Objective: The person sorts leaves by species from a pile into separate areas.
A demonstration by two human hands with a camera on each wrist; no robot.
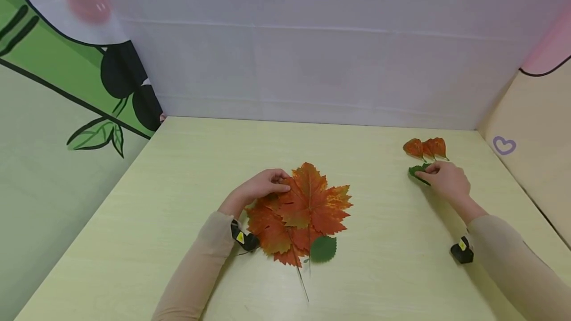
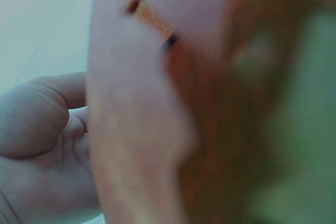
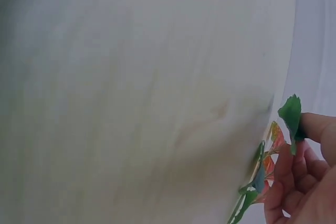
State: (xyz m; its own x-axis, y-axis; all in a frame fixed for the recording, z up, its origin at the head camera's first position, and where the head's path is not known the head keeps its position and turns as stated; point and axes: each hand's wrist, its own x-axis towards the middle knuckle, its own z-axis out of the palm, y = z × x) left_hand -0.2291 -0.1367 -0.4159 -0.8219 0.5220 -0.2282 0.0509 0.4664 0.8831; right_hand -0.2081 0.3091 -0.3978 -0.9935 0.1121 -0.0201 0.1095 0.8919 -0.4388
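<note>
At the table's middle, my left hand (image 1: 266,182) pinches the left edge of an orange maple leaf (image 1: 308,197), which overlaps other maple leaves in a loose pile. Blurred leaf surfaces hide its fingertips in the left wrist view, where the palm (image 2: 42,135) shows behind them. A round green leaf (image 1: 323,249) pokes out at the pile's lower right, and thin stems point toward the near edge. Far to the right, my right hand (image 1: 446,181) holds a toothed green leaf (image 3: 291,116) between thumb and fingers. Just behind it lie small orange leaves (image 1: 434,147) in a row.
Around the leaves is a pale wooden table (image 1: 374,271). A white cloth backdrop (image 1: 312,73) rises along its far edge. Printed panels flank both sides, with a panda and bamboo (image 1: 67,63) at left. Beneath the right hand, more green leaves (image 3: 257,179) show in the right wrist view.
</note>
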